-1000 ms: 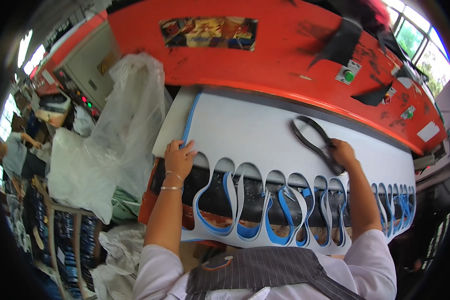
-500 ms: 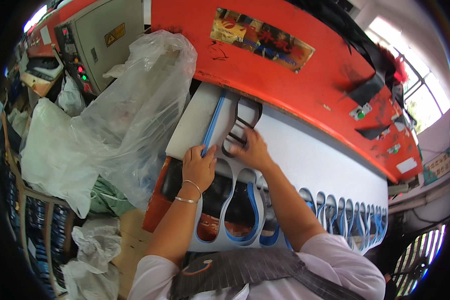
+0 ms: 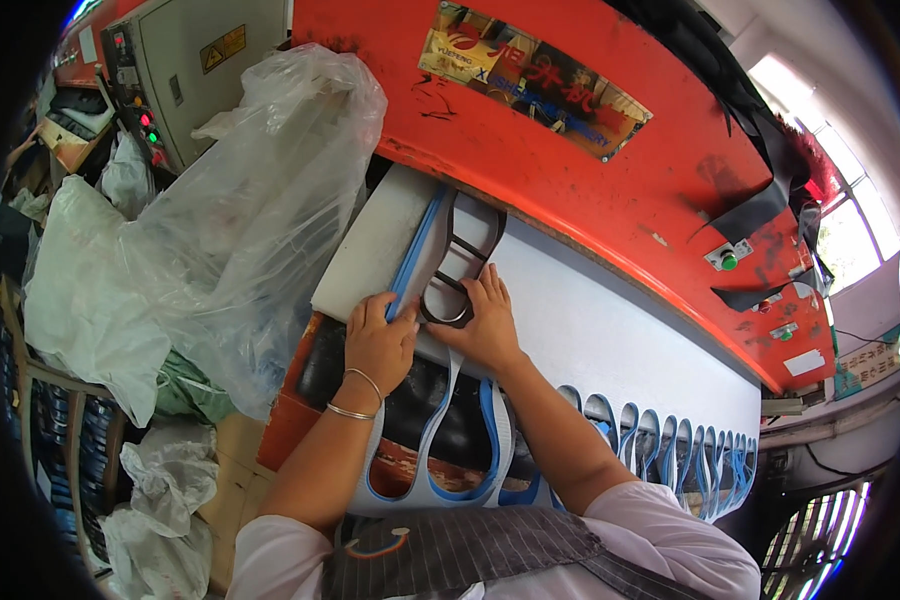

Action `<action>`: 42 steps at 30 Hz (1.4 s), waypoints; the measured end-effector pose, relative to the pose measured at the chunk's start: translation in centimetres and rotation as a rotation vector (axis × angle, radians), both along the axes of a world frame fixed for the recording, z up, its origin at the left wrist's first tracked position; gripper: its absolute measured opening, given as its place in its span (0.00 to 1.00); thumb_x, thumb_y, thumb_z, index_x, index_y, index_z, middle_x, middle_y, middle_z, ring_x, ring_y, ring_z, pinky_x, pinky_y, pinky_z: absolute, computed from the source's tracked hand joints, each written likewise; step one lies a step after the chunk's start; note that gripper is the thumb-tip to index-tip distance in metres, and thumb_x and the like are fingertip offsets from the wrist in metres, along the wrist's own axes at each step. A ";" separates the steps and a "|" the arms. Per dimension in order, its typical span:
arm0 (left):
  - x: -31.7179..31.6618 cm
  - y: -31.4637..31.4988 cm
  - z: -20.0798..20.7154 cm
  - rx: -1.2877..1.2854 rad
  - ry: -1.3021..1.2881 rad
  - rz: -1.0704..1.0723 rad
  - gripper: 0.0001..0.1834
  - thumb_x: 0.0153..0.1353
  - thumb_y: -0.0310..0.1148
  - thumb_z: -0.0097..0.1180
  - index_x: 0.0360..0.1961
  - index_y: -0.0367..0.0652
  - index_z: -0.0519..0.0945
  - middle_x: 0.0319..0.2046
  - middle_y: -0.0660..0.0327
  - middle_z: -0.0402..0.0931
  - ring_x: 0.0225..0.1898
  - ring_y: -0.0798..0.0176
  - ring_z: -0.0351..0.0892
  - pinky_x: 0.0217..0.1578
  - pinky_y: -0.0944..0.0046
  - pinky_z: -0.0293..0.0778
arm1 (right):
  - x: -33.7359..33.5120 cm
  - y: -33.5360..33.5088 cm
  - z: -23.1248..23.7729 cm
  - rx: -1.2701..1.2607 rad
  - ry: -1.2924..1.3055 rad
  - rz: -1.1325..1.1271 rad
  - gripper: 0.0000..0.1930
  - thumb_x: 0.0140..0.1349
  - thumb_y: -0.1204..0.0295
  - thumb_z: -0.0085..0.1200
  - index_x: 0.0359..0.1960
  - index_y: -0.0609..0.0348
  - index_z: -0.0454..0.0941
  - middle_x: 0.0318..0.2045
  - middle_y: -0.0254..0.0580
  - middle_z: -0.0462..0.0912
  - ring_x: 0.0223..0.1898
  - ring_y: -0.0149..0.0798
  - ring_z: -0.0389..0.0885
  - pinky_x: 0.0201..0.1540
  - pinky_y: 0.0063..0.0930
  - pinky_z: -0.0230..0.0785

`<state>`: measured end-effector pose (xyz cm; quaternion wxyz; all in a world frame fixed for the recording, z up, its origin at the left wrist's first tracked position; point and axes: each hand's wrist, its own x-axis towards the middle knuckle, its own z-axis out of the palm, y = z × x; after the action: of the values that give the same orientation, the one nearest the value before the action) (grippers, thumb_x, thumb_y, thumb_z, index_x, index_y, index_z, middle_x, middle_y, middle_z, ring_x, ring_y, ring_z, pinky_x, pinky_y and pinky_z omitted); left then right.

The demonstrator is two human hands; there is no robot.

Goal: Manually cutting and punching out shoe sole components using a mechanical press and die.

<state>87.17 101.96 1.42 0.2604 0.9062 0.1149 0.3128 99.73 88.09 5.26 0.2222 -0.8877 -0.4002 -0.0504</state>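
A dark sole-shaped cutting die (image 3: 457, 243) with crossbars stands on white layered sheet material (image 3: 570, 290) with blue edges. My right hand (image 3: 485, 322) grips the die's near end, fingers along its right side and thumb at the bottom. My left hand (image 3: 378, 345) rests at the sheets' blue left edge (image 3: 416, 243), its fingers apart and its thumb pointing toward the die. Curved cut-outs (image 3: 460, 440) line the sheets' near border, close to my body. The die's far end reaches the red press head, whose front edge partly hides the sheets behind.
The red press head (image 3: 530, 160) overhangs the sheets, with a green button (image 3: 728, 260) at its right. Clear plastic sheeting (image 3: 270, 190) hangs at the left, before a grey control cabinet (image 3: 185, 85). Crumpled plastic bags (image 3: 160, 500) lie lower left.
My right hand has shifted to the die's right side and near end. The die now lies straighter, nearer the sheets' blue left edge. My left hand remains beside that edge.
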 end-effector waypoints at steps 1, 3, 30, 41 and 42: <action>0.2 0.1 0.1 0.009 -0.010 0.009 0.15 0.57 0.33 0.56 0.46 0.45 0.82 0.49 0.53 0.68 0.52 0.46 0.66 0.54 0.51 0.63 | 0.2 0.2 0.1 0.007 -0.005 0.000 0.41 0.40 0.50 0.68 0.53 0.66 0.71 0.63 0.76 0.56 0.69 0.65 0.49 0.70 0.49 0.43; 0.2 -0.1 0.2 0.026 -0.006 0.021 0.15 0.57 0.33 0.56 0.46 0.45 0.82 0.49 0.53 0.68 0.52 0.46 0.67 0.53 0.51 0.64 | 0.3 0.3 0.1 0.007 -0.001 -0.002 0.41 0.40 0.50 0.67 0.53 0.66 0.70 0.64 0.75 0.56 0.69 0.65 0.49 0.70 0.49 0.43; 22.9 -34.7 26.9 0.269 -0.058 -0.781 0.15 0.58 0.39 0.49 0.21 0.42 0.80 0.25 0.50 0.79 0.27 0.46 0.81 0.30 0.46 0.76 | 26.7 -67.4 20.4 0.857 -0.670 -1.330 0.53 0.62 0.32 0.27 0.61 0.84 0.54 0.65 0.75 0.51 0.69 0.65 0.43 0.70 0.54 0.33; 7.7 -25.1 16.3 -0.134 0.363 -0.488 0.19 0.63 0.48 0.50 0.29 0.43 0.79 0.29 0.52 0.78 0.34 0.45 0.79 0.36 0.49 0.73 | 25.2 -70.7 20.0 0.578 -0.569 -1.076 0.52 0.59 0.34 0.43 0.67 0.74 0.51 0.67 0.66 0.52 0.68 0.61 0.48 0.70 0.49 0.37; 5.0 -24.2 15.7 -0.147 0.525 -0.479 0.20 0.63 0.50 0.49 0.30 0.43 0.80 0.31 0.53 0.78 0.36 0.47 0.79 0.38 0.49 0.74 | 24.9 -71.3 20.6 0.559 -0.560 -1.092 0.51 0.58 0.34 0.45 0.67 0.72 0.53 0.67 0.61 0.56 0.67 0.58 0.53 0.69 0.46 0.43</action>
<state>92.17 77.79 17.16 0.3522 0.9357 -0.0158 -0.0097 124.67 16.79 25.86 0.2743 -0.8252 0.0915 -0.4852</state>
